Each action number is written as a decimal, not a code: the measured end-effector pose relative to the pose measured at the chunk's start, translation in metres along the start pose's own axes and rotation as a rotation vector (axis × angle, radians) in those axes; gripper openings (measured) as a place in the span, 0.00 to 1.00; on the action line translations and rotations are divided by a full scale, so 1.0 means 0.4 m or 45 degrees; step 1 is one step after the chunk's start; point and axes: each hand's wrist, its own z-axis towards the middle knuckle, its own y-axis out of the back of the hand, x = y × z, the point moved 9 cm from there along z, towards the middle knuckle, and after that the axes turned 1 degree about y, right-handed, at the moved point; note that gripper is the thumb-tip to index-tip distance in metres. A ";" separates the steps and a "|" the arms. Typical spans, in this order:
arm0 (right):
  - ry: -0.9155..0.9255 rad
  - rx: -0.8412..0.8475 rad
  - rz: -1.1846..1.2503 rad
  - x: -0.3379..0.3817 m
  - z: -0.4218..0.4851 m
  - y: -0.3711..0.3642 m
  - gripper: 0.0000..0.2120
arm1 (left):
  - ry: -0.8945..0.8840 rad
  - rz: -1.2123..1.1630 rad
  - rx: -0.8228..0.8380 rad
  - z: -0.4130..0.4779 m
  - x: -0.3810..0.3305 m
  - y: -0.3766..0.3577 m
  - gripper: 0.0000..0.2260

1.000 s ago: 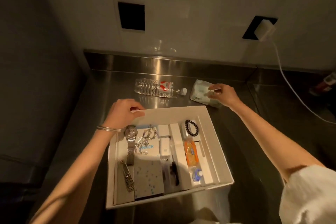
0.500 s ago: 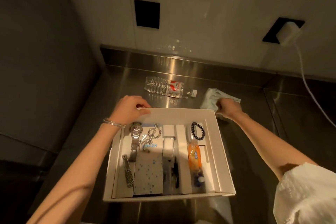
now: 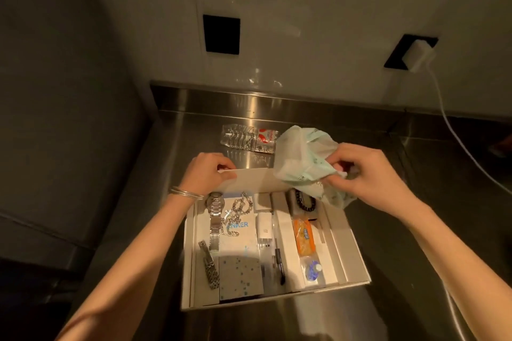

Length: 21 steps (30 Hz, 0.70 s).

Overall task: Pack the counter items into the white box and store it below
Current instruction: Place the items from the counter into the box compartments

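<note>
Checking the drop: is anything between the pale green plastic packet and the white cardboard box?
Nothing visible: the right hand holds the pale green plastic packet over the open white cardboard box, above a black bead bracelet inside.

Dim steel counter (image 3: pixel 194 130) beneath pale wall (image 3: pixel 304 8) with plugged white charger (image 3: pixel 418 54).

A steel desk (image 3: pixel 388 243) with a raised back lip (image 3: pixel 277 102) runs along a pale wall (image 3: pixel 304 22). A black square plate (image 3: pixel 221 34) sits in the wall at the middle. To its right a white charger (image 3: pixel 418 54) is plugged into a black socket (image 3: pixel 394 61), and its white cable (image 3: pixel 454 135) hangs down and trails off right. A dark panel (image 3: pixel 55 119) closes the left side.
</note>
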 end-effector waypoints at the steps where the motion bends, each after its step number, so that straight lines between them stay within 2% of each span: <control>1: 0.014 0.071 0.018 0.026 -0.005 -0.035 0.02 | 0.002 0.001 0.006 0.000 0.001 0.000 0.06; 6: 0.066 0.397 -0.142 0.048 -0.020 -0.263 0.03 | -0.011 -0.018 0.077 0.001 -0.001 -0.002 0.06; 12: 0.120 0.458 -0.487 0.017 0.008 -0.401 0.08 | -0.018 -0.093 0.235 0.002 0.003 -0.007 0.08; 18: 0.011 0.405 -0.477 -0.033 0.014 -0.380 0.14 | -0.056 -0.077 0.176 -0.005 -0.007 -0.002 0.08; 21: -0.042 0.488 -0.371 -0.043 0.011 -0.366 0.16 | -0.064 -0.084 0.142 -0.007 -0.010 0.004 0.08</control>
